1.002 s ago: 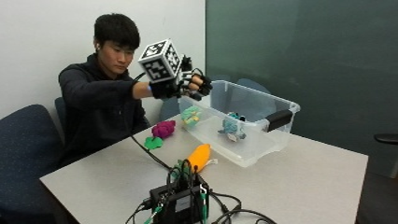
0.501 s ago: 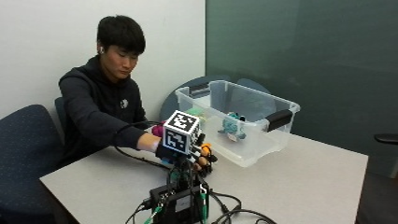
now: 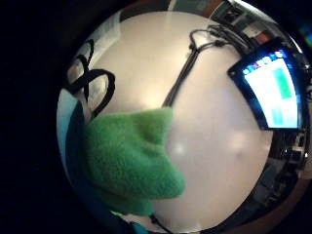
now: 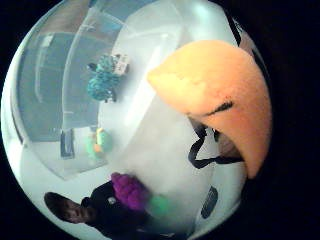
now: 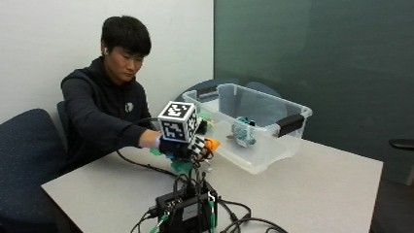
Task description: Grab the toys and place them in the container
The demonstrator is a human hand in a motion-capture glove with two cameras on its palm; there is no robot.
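In the outside view my gloved right hand [image 5: 183,145] grips an orange plush toy [image 5: 211,144] with a green plush end [image 5: 181,167], just above the table beside the clear container [image 5: 292,145]. The palm views show the orange part [image 4: 220,95] and the green part [image 3: 131,161] close against the palm. A teal toy [image 5: 242,132] lies inside the container, as does a yellow-green toy [image 4: 97,142]. On the table near the person sits a purple toy [image 4: 127,190] with a green toy [image 4: 157,205] beside it; the hand hides the purple one in the outside view.
A black device with a tangle of cables [image 5: 187,206] stands at the table's near edge, right below the hand. A lit screen [image 3: 270,90] lies beside it. The container has black handles [image 5: 290,124]. A blue chair [image 5: 25,160] stands at the left.
The hand came down from over the container's rim to the orange toy on the table. It has now closed round the toy and lifted it slightly.
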